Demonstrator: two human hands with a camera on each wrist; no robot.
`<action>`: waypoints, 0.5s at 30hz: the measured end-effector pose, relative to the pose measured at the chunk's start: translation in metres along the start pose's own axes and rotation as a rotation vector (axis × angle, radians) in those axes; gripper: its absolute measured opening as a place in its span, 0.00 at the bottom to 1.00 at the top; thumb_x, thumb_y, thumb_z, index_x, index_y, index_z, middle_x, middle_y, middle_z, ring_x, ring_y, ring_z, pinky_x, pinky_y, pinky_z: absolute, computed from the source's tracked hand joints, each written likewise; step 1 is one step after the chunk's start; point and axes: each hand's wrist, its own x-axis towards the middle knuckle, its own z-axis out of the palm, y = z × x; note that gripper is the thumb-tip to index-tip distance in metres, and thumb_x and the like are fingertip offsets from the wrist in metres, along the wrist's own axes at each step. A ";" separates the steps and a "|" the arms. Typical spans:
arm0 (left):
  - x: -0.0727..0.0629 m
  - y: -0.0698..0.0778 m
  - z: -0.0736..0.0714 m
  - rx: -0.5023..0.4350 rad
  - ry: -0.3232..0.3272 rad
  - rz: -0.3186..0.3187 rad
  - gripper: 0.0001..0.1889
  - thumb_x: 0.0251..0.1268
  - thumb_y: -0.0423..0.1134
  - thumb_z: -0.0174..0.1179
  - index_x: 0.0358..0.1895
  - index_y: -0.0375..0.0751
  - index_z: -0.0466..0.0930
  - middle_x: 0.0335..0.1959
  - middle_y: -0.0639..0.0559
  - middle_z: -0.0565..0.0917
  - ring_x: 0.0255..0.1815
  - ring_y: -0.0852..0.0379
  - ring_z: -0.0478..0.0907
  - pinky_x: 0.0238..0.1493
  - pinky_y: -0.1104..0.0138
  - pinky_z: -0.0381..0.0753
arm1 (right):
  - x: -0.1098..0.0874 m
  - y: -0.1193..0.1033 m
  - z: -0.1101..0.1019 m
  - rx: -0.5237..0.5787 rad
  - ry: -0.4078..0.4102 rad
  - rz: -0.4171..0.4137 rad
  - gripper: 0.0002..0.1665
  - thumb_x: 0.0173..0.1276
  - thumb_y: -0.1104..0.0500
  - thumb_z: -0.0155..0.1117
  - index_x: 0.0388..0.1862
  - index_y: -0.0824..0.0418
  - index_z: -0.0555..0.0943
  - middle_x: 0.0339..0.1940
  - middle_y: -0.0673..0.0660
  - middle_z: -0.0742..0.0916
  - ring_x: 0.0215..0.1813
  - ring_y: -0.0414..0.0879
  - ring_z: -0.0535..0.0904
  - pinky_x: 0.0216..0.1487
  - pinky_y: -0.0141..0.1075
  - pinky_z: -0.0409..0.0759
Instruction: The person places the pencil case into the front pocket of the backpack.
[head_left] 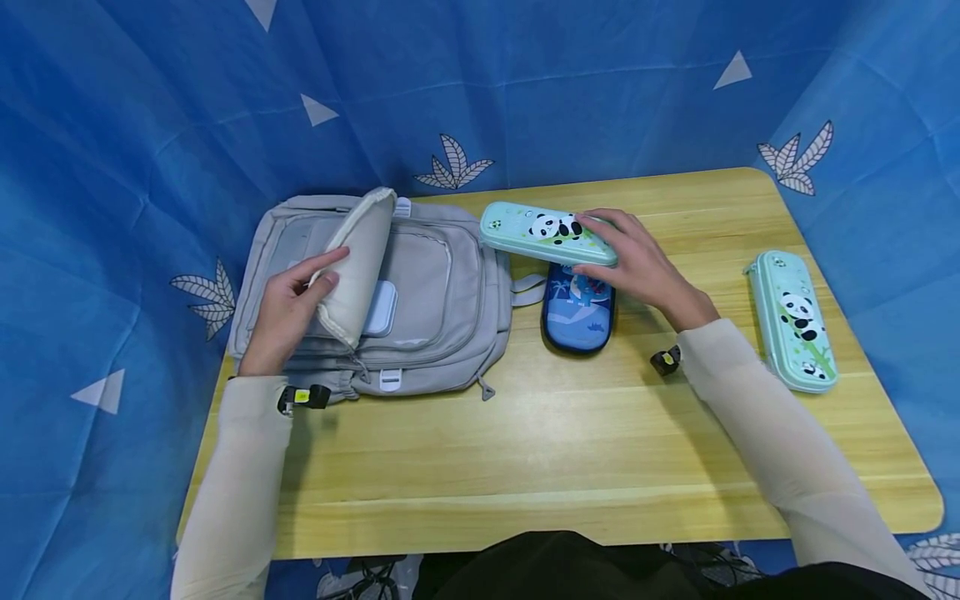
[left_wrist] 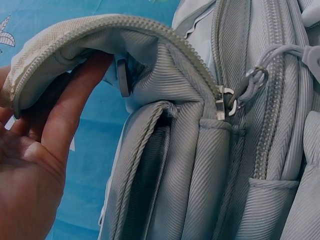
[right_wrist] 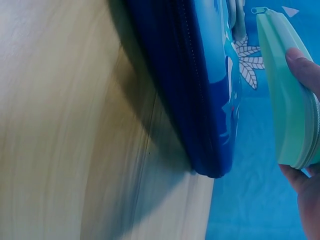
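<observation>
A grey backpack (head_left: pixel 457 283) lies on the table at the left, its front pocket unzipped. My left hand (head_left: pixel 279 317) pinches the edge of the pocket's pale flap (head_left: pixel 358 267) between thumb and fingers and holds it raised; the flap's zipper edge (left_wrist: pixel 115 21) curves over the fingers in the left wrist view. Beside the backpack, my right hand (head_left: pixel 637 262) grips one end of a mint-green panda pencil case (head_left: pixel 525 229), held off the table. It partly covers a dark blue pencil case (head_left: pixel 577 321) lying below. The right wrist view shows the mint case (right_wrist: pixel 286 100) apart from the blue one.
Another mint-green panda pencil case (head_left: pixel 797 321) lies near the right edge of the wooden table (head_left: pixel 525 467). A pale rounded piece (head_left: pixel 381 308) shows by the raised flap. Blue curtain (head_left: pixel 570 100) hangs behind and at both sides of the table.
</observation>
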 end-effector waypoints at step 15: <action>0.000 0.000 0.000 0.004 -0.004 0.014 0.21 0.87 0.43 0.58 0.76 0.54 0.81 0.80 0.48 0.76 0.74 0.59 0.75 0.57 0.74 0.77 | 0.011 -0.013 0.006 0.002 -0.025 -0.033 0.50 0.71 0.48 0.80 0.87 0.52 0.69 0.84 0.61 0.71 0.84 0.63 0.64 0.79 0.65 0.65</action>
